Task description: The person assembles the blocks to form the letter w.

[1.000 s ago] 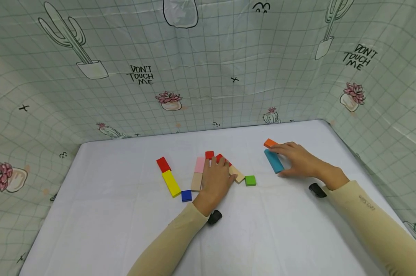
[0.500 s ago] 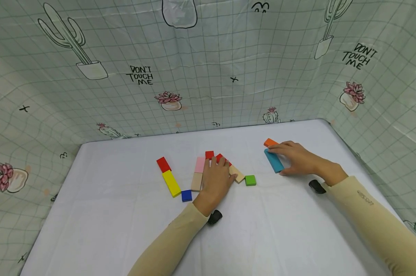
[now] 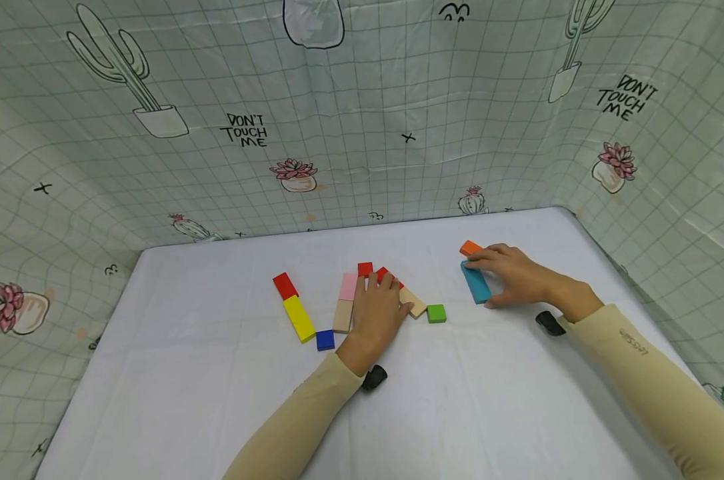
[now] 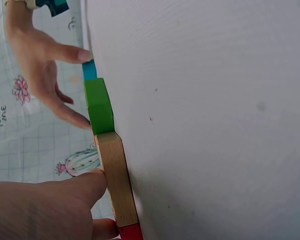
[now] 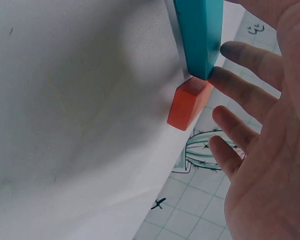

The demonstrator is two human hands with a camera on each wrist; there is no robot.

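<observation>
My right hand (image 3: 521, 277) holds a blue rectangular block (image 3: 475, 283) at the right, thumb at its near end and fingers at its far end. In the right wrist view the fingertips touch the blue block (image 5: 200, 35), and an orange block (image 5: 187, 105) lies right at its end. My left hand (image 3: 377, 313) rests over the middle blocks with fingers extended. Its fingertips are by two red blocks (image 3: 365, 269), and its thumb touches a natural wood block (image 4: 117, 175). A green block (image 4: 99, 106) sits against that wood block's end.
Left of my left hand stand a pink block (image 3: 347, 287) and a tan block (image 3: 342, 316) end to end. Farther left, a red block (image 3: 286, 287), a yellow block (image 3: 299, 319) and a dark blue block (image 3: 325, 340) form a bent line on the white table (image 3: 188, 373).
The blue block has turned slightly under my right hand, its near end shifting a little left and toward me. My left hand stays in place.
</observation>
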